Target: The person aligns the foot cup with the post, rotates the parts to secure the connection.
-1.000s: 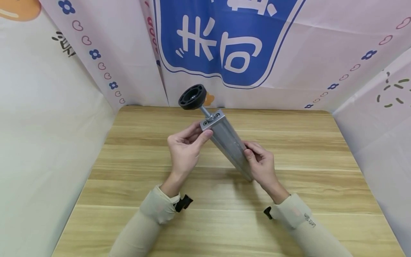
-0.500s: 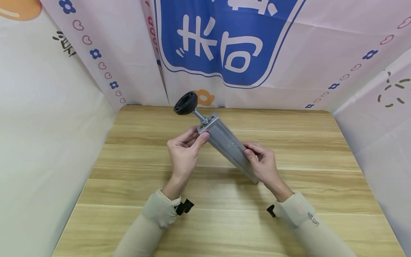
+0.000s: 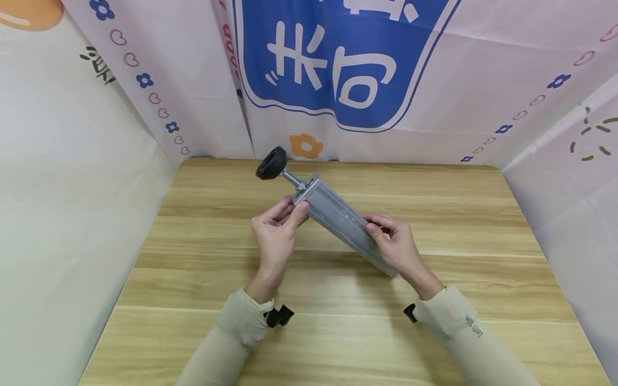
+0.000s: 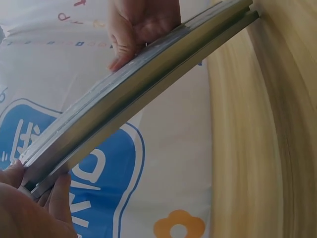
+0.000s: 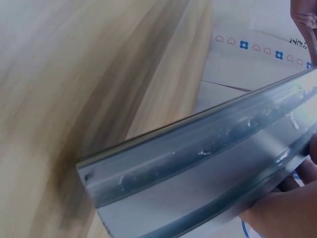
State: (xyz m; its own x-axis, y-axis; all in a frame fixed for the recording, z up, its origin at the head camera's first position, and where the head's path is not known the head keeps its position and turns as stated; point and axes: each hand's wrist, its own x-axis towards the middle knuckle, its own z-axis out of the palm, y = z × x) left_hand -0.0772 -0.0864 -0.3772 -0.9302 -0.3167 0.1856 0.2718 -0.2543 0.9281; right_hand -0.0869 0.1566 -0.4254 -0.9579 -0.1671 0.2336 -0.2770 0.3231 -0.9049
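A grey aluminium profile (image 3: pixel 343 222) slants across the middle of the head view, its upper end to the left. From that end's plate, fixed with two screws, a threaded rod (image 3: pixel 292 179) leads to a round black foot (image 3: pixel 272 163). My left hand (image 3: pixel 275 238) pinches the profile just below the plate, thumb on the near side. Farther down, my right hand (image 3: pixel 393 246) grips its right edge between thumb and fingers. In the left wrist view a groove runs along the profile's side (image 4: pixel 133 94). The lower end (image 5: pixel 91 191) is close over the table in the right wrist view.
The wood-grain table (image 3: pixel 203 279) lies under both hands. A printed cloth (image 3: pixel 434 96) with a blue sign hangs behind its back edge, and pale cloth walls (image 3: pixel 67 187) stand on the left and right.
The profile has tilted flatter. Its foot end has come down and left, and its lower end has shifted slightly right. Both hands keep their grip.
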